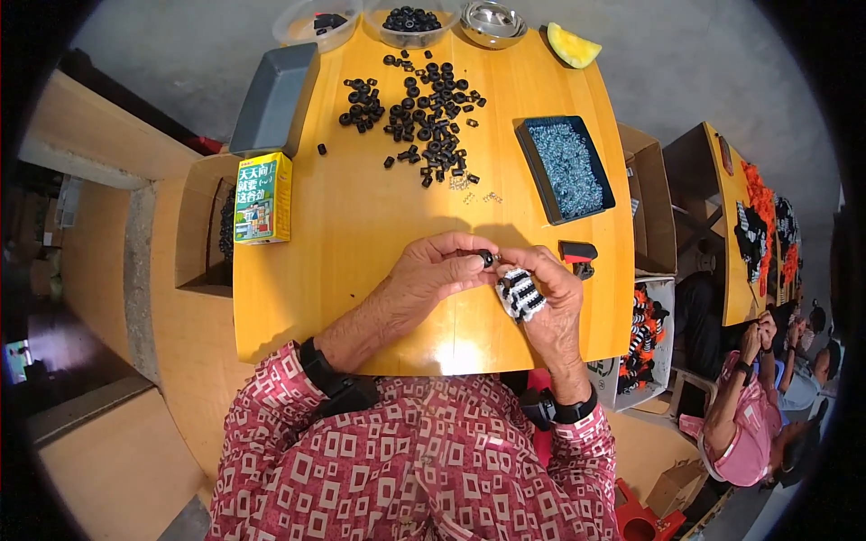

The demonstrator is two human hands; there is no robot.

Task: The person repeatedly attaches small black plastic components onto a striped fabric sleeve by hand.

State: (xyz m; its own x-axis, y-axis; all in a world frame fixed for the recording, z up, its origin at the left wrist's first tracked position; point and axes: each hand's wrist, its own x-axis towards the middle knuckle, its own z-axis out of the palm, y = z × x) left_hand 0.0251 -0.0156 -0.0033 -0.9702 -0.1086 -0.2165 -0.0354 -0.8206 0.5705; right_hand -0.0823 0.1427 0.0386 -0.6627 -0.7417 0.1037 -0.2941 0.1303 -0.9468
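Note:
My left hand [417, 272] is closed, with thumb and forefinger pinching a small round black part [487, 259]. The fingertips of my right hand [557, 302] meet the other side of that part. Tucked in my right palm is a black-and-white striped knitted piece [520, 296]. What the right fingertips pinch, if anything besides the part's edge, is too small to tell. Beyond my hands lies a loose heap of small black round parts [435, 122], with tiny metal pieces [462, 183] at its near edge. A black-and-red object [578, 253] rests just right of my right hand.
On the wooden table [352, 234] stand a dark tray of small clear bluish pieces [566, 169], a grey tray [275, 97], a yellow-green carton [263, 200], bowls [492, 24] and a yellow melon wedge [574, 47]. Right, a box [669, 338] holds striped knitted pieces; co-workers [744, 424] sit beyond.

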